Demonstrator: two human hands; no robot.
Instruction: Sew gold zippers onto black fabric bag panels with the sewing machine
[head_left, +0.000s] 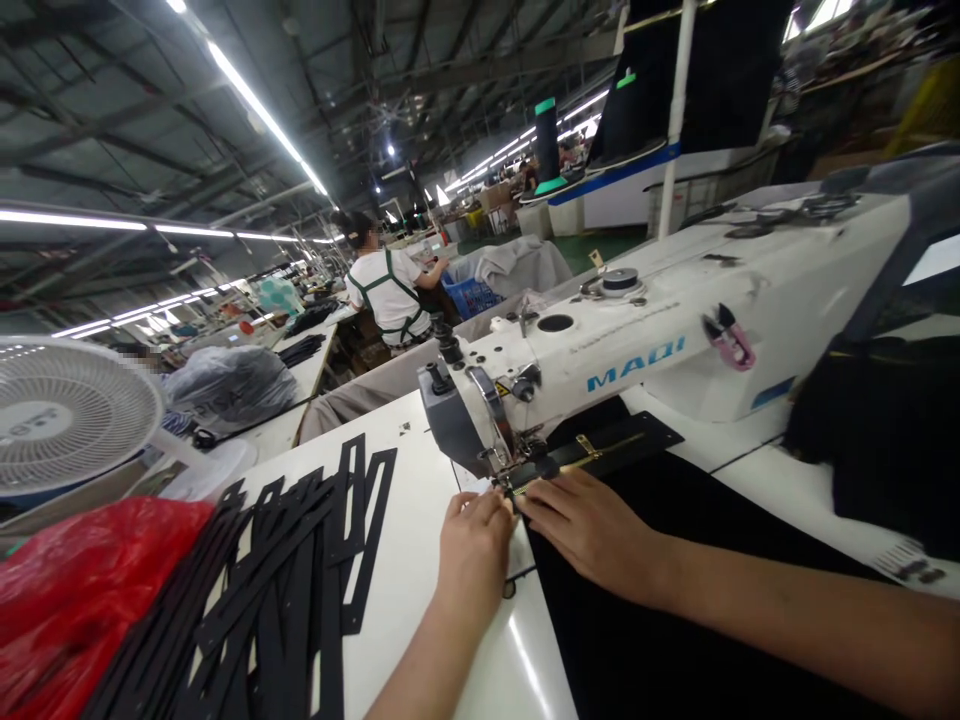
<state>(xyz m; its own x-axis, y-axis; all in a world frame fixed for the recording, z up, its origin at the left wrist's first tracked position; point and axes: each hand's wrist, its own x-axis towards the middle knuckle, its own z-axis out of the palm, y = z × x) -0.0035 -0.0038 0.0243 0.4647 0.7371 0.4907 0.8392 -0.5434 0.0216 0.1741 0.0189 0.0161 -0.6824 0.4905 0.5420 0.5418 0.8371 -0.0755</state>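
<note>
– Factory floor w/ long strip lights, white table up front. What's on it?
– White sewing machine, black fabric under its needle end, gold zipper running along the strip.
– Hands?
– Left hand curled, fingertips pinching the fabric edge just by the presser foot. Right hand flat, fingers pressing the fabric down, touching the left.
– Anything else?
– Black cut frames stacked at left, red bag, fan. Another person seated well back.
</note>
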